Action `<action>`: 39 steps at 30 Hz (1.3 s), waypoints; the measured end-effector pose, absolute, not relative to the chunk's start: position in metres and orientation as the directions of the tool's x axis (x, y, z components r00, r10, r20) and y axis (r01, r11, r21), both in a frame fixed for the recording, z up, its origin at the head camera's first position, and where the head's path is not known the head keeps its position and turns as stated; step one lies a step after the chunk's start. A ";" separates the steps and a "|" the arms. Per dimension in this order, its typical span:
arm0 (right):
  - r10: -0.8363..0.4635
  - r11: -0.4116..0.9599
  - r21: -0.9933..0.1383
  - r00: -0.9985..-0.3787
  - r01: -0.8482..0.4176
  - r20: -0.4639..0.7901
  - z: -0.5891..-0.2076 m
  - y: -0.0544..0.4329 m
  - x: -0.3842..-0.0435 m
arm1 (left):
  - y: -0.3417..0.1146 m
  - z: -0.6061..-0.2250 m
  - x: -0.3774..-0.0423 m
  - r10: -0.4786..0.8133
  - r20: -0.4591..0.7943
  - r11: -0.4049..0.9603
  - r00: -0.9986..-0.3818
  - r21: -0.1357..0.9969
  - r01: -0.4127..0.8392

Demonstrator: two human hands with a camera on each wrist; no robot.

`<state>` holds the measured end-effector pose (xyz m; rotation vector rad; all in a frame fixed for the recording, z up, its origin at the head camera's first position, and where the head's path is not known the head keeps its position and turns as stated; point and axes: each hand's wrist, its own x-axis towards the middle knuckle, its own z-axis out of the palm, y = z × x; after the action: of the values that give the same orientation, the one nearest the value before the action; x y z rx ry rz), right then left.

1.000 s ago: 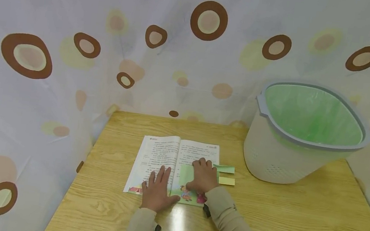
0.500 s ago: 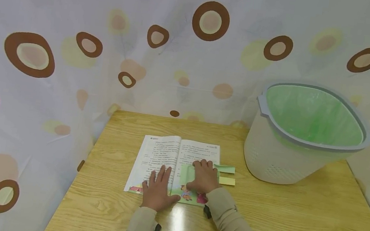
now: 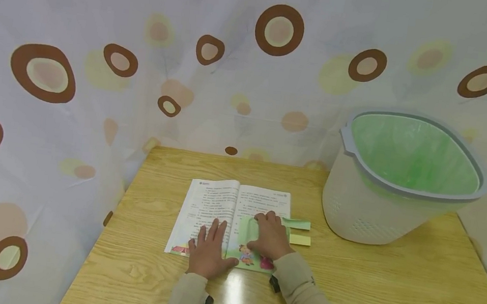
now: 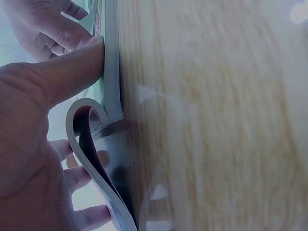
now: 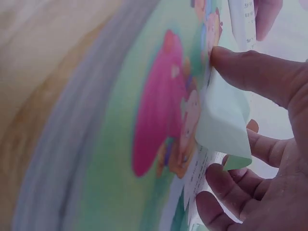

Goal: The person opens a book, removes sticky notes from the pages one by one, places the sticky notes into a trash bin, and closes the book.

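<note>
The book [image 3: 260, 203] lies on the table [image 3: 400, 291], left of the basket [image 3: 374, 210]; the left hand [image 3: 208, 256] rests on it, fingers spread; the right hand [image 3: 271, 235], thumb and fingers apart, arches over green paper [image 5: 224, 118].

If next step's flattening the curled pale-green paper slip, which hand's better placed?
Right, probably: the right hand arches over the slip; the left hand spans the fold of the open white paper book, farther off.

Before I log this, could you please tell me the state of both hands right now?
Left hand: open, spread on the book.
Right hand: bent over the book; whether it grips the pale green slip cannot be told.
</note>
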<state>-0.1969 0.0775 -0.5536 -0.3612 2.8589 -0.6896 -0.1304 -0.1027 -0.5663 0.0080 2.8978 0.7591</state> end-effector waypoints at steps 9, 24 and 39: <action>-0.253 0.859 -0.454 -0.967 -0.237 0.025 -0.562 0.084 -0.196 | -0.103 -0.563 -0.130 0.045 -0.135 0.873 -0.990 0.487 -0.026; -0.167 0.756 -0.595 -0.958 -0.275 0.232 -0.543 0.094 -0.184 | -0.105 -0.571 -0.132 0.048 -0.117 0.867 -0.992 0.498 -0.017; -0.056 0.626 -0.702 -0.918 -0.340 0.394 -0.490 0.126 -0.188 | -0.102 -0.571 -0.132 0.032 -0.120 0.873 -0.992 0.487 -0.031</action>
<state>-0.1880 0.1261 -0.4897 -0.3950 3.1292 -1.4760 -0.1322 -0.1022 -0.5710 0.0005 2.9186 0.7628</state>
